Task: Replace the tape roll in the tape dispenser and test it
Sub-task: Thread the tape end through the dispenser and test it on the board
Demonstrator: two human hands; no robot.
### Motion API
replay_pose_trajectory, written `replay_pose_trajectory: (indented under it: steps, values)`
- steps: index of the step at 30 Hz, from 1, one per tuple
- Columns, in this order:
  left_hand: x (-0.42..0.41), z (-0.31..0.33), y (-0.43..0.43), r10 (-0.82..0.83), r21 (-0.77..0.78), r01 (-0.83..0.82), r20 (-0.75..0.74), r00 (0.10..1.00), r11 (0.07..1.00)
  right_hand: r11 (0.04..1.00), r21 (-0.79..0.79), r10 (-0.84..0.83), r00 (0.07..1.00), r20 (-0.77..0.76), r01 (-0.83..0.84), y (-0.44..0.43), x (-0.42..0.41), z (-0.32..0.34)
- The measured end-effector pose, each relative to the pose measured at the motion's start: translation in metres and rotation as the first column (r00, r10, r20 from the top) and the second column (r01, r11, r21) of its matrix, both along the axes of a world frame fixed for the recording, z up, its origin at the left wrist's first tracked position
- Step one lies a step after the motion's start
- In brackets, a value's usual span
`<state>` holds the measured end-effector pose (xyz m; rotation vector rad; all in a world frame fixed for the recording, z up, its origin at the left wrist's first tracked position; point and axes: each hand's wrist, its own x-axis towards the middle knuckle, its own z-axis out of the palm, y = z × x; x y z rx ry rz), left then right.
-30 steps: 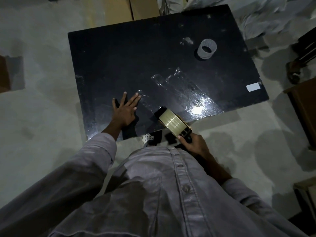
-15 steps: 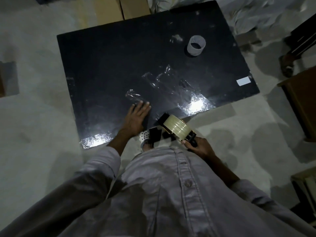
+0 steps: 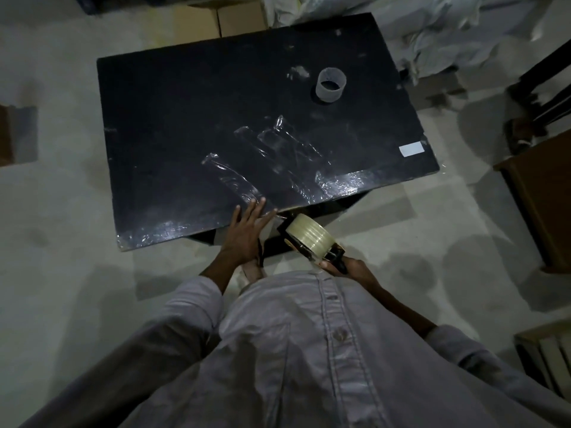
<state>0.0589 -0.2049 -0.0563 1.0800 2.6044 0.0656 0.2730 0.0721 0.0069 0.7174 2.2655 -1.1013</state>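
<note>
A black tape dispenser (image 3: pixel 335 256) carries a full roll of clear tape (image 3: pixel 310 237). My right hand (image 3: pixel 347 268) is closed around its handle, holding it just off the near edge of the black table (image 3: pixel 185 118). My left hand (image 3: pixel 247 230) lies flat with spread fingers on the table's near edge, beside a strip of clear tape (image 3: pixel 231 179) stuck to the top. More tape strips (image 3: pixel 287 146) cross the middle of the table. An empty translucent tape core (image 3: pixel 330 84) stands upright at the far right of the table.
A white label (image 3: pixel 410 149) sits near the table's right edge. Cardboard boxes (image 3: pixel 216 17) and crumpled white sheets (image 3: pixel 432 32) lie beyond the table. A brown wooden piece of furniture (image 3: pixel 537 196) stands on the right, and a dark chair leg (image 3: pixel 540 97) is behind it.
My left hand has slid back along the tape strip to the table's near edge. The dispenser has been drawn back off the table toward my body.
</note>
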Motion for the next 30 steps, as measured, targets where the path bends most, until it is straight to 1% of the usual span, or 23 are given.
replay_pose_trajectory:
  steps: [2, 5, 9, 12, 15, 17, 19, 20, 22, 23, 25, 27, 30]
  values:
    - [0.001, 0.001, 0.000, 0.041, 0.022, -0.041, -0.002, 0.999, 0.999, 1.000, -0.014, 0.010, 1.000, -0.027, -0.010, -0.002, 0.003, 0.002]
    - [0.004, -0.001, -0.002, 0.093, 0.036, -0.093, 0.008, 0.996, 0.995, 0.998, -0.056, -0.018, 0.998, -0.063, 0.014, -0.005, 0.007, -0.004]
    - [0.001, 0.001, -0.008, 0.099, 0.064, -0.101, 0.031, 0.995, 0.993, 0.997, -0.079, -0.013, 0.998, -0.058, 0.009, -0.017, 0.004, -0.003]
    - [-0.002, 0.005, -0.008, 0.115, 0.051, -0.118, 0.060, 0.992, 0.992, 0.991, -0.119, -0.072, 0.996, -0.045, 0.066, -0.030, 0.004, -0.001]
    - [-0.001, 0.009, -0.004, 0.162, 0.041, -0.167, 0.101, 0.982, 0.985, 0.963, -0.169, -0.218, 0.976, -0.024, 0.211, -0.042, 0.001, 0.000]
    - [0.002, 0.009, -0.001, 0.197, 0.030, -0.201, 0.114, 0.974, 0.979, 0.926, -0.205, -0.312, 0.948, 0.060, 0.318, -0.045, 0.005, -0.008]
    - [0.004, 0.011, 0.002, 0.214, 0.025, -0.219, 0.133, 0.968, 0.975, 0.916, -0.171, -0.334, 0.926, 0.175, 0.363, -0.040, 0.014, -0.019]
    - [0.006, 0.012, 0.004, 0.218, 0.025, -0.223, 0.140, 0.966, 0.974, 0.904, -0.153, -0.366, 0.908, 0.205, 0.399, -0.036, 0.020, -0.023]
    - [0.011, 0.013, 0.005, 0.228, 0.014, -0.233, 0.144, 0.963, 0.972, 0.858, -0.149, -0.464, 0.866, 0.184, 0.491, -0.031, 0.025, -0.019]
    - [0.013, 0.011, 0.004, 0.227, 0.012, -0.230, 0.137, 0.964, 0.973, 0.848, -0.150, -0.488, 0.859, 0.153, 0.508, -0.028, 0.027, -0.017]
    - [0.022, 0.005, 0.002, 0.225, 0.028, -0.229, 0.099, 0.969, 0.973, 0.872, -0.150, -0.453, 0.885, 0.109, 0.465, -0.025, 0.033, -0.009]
    - [0.032, -0.002, -0.002, 0.245, 0.069, -0.249, 0.071, 0.967, 0.966, 0.900, -0.150, -0.397, 0.912, 0.099, 0.408, -0.024, 0.041, -0.004]
    - [0.046, -0.004, -0.003, 0.298, 0.171, -0.312, 0.102, 0.949, 0.934, 0.931, -0.136, -0.329, 0.941, 0.083, 0.338, -0.022, 0.047, -0.003]
